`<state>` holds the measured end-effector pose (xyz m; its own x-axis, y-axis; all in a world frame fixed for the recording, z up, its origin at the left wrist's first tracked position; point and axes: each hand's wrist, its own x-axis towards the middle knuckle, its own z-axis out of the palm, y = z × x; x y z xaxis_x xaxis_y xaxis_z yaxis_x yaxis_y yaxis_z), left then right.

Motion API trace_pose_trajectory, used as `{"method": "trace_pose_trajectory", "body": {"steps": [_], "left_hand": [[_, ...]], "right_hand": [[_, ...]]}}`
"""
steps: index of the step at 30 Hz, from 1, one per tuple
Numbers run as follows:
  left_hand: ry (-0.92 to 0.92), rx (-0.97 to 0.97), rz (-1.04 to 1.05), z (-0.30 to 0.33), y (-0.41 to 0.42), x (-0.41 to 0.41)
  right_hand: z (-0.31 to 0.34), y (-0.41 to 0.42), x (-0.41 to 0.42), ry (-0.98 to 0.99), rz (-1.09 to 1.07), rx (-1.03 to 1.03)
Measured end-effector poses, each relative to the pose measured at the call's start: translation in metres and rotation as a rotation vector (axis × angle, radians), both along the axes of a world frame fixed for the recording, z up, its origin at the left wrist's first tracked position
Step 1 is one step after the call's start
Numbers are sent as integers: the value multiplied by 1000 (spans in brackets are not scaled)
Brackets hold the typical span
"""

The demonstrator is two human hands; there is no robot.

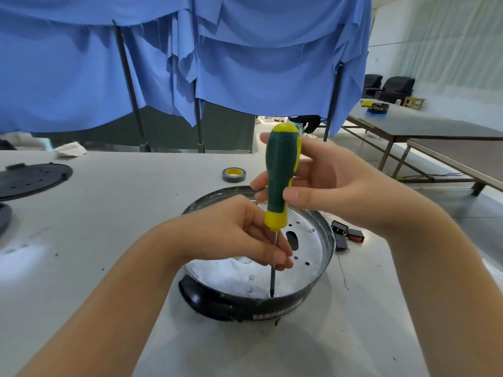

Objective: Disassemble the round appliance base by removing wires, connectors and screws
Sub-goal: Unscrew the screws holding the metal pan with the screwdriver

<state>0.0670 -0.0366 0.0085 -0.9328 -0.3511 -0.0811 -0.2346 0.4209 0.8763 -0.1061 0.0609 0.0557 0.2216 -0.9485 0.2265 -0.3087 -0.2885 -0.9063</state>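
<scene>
A pale grey worktop (109,240) stretches out in front of you, marked with a few dark specks. The round appliance base (258,300) sits on it directly before you, a black rim around a silvery metal plate dotted with holes. Just beyond the base lies a roll of grey tape (234,174) with a yellow core. Beside the base on your right rest small black and red connector parts (345,236), with a thin wire (343,273) trailing toward you. At your far left lies a dark round cover (32,179) with small holes, and a crumpled white cloth (71,149) sits near the far edge.
</scene>
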Motion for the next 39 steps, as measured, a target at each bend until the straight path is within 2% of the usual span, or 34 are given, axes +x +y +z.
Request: {"method": "trace_pose_trajectory", "body": {"steps": [2, 6, 12, 15, 20, 28, 35, 39], "left_hand": [[8, -49, 32, 0, 1, -2], [42, -106, 76, 1, 5, -4], [43, -149, 121, 1, 7, -7], [11, -151, 106, 1, 5, -6], [-24, -15, -8, 3, 1, 1], [3, -65, 36, 1, 1, -2], [31, -99, 45, -1, 4, -5], [49, -137, 65, 0, 5, -5]], "right_hand": [[0, 0, 1, 13, -10, 10], [-1, -5, 6, 198, -133, -37], [-2, -6, 9, 200, -178, -96], [-3, -6, 8, 189, -154, -92], [-3, -4, 3, 58, -40, -27], [-3, -3, -5, -74, 114, 34], [-1, -3, 0, 80, -65, -41], [-1, -3, -3, -32, -41, -46]]}}
